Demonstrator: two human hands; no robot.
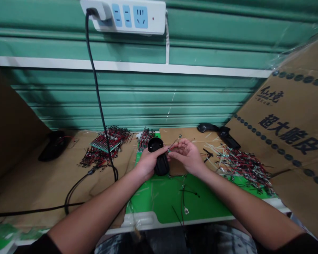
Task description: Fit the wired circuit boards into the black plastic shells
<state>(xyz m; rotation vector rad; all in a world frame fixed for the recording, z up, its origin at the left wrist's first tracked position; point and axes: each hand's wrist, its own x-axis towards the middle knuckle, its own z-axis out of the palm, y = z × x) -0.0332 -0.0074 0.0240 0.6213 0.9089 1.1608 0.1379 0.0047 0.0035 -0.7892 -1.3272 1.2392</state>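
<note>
My left hand (147, 163) is wrapped round a black plastic housing (159, 157), held above the green mat (159, 201). My right hand (187, 153) sits just to its right, fingers pinched on a small component with thin red and black wires (172, 144) at the housing's top edge. Both hands meet over the middle of the bench.
Heaps of red-and-black wired parts lie at left (104, 146), centre back (145, 135) and right (243, 164). A black cable (95, 88) drops from a white power strip (127, 16) on the green wall. Cardboard (288, 134) leans at right. Another black housing (54, 146) lies far left, black parts (218, 132) at back right.
</note>
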